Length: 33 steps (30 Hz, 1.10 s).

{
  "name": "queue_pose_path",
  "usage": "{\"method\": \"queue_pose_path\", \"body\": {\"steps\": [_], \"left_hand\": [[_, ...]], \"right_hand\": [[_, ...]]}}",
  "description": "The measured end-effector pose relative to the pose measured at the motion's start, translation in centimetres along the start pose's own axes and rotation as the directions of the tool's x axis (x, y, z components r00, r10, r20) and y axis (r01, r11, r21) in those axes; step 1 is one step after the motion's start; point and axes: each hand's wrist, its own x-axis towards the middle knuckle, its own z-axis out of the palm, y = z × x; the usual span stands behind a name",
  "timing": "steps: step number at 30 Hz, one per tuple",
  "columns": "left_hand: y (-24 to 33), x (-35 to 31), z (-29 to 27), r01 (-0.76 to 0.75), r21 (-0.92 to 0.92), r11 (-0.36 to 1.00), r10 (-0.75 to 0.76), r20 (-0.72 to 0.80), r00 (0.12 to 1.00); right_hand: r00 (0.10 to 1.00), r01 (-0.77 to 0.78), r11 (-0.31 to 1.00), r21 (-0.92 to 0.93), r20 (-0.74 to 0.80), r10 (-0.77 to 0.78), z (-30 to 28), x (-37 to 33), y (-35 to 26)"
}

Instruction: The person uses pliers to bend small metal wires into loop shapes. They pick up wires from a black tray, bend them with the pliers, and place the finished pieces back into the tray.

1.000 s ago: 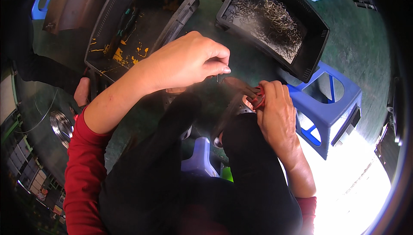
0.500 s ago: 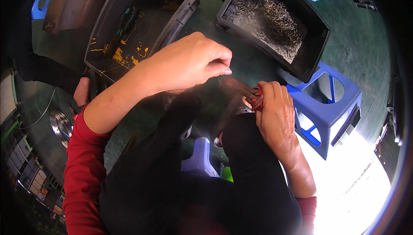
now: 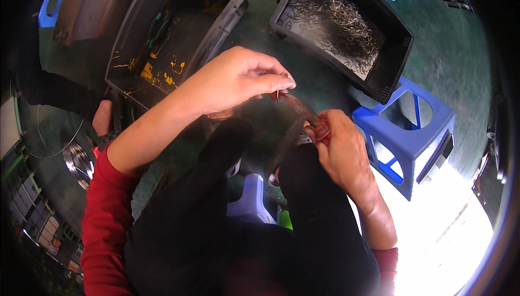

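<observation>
My left hand point(image 3: 233, 82) is closed in a pinch, thumb against forefinger, on a small bent piece of wire point(image 3: 280, 98) that hangs just under the fingertips. My right hand point(image 3: 346, 152) is wrapped round red-handled pliers point(image 3: 323, 131) above my right knee. Their brownish, blurred jaws point up and left toward the wire. Whether jaws and wire touch I cannot make out.
A black crate point(image 3: 398, 74) at the far right holds a heap of bent wire pieces point(image 3: 352, 22). Another black crate point(image 3: 238, 3), stained yellow, stands far left. A blue stool point(image 3: 433, 114) is at right, a wire coil point(image 3: 78, 166) at left. Another person's hand point(image 3: 102, 117) shows at left.
My left fingertips have shifted slightly right and extended around the wire. The right hand has turned a little on the pliers, so its thumb side shows more.
</observation>
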Motion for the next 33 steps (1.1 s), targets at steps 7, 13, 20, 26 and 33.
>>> {"method": "queue_pose_path", "body": {"steps": [7,13,20,26,33], "left_hand": [[-1.3,-1.2,1.5,-0.095,-0.243,0.965,0.081,-0.067,0.994],[-2.0,-0.4,1.6,-0.222,-0.217,0.951,0.221,-0.030,0.975],[-2.3,-0.3,1.4,-0.257,-0.323,0.911,0.272,0.002,0.962],[-1.9,-0.3,1.2,-0.277,-0.292,0.915,0.296,0.021,0.955],[-1.9,-0.3,1.1,-0.243,-0.284,0.928,0.260,0.026,0.965]], "right_hand": [[0.979,-0.154,0.976,0.153,0.155,0.130,-0.3,0.1,-0.9],[0.968,-0.166,0.959,0.229,0.221,0.115,-0.7,0.3,-1.4],[0.965,-0.167,0.946,0.278,0.244,0.099,-0.6,0.4,-1.3],[0.944,-0.197,0.942,0.271,0.311,0.108,-0.8,0.5,-1.0],[0.896,-0.278,0.893,0.354,0.431,0.108,-0.6,0.8,-0.5]]}}
